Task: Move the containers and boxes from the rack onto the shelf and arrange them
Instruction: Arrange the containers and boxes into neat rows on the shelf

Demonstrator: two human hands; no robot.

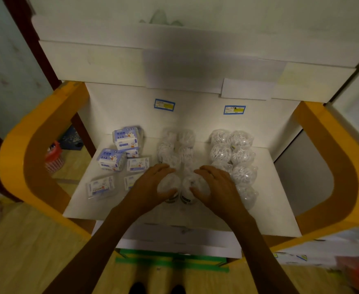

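Most stock already sits on the shelf [265, 187] (boxes [119, 151] left, clear containers [231, 149] right), while the left hand [153, 185] and right hand [214, 185] each cup one front-row container [170, 185], apparently finishing the middle column.

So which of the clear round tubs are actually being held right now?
The two frontmost tubs of the middle column: left hand on one, right hand on the other. All the others stand untouched.
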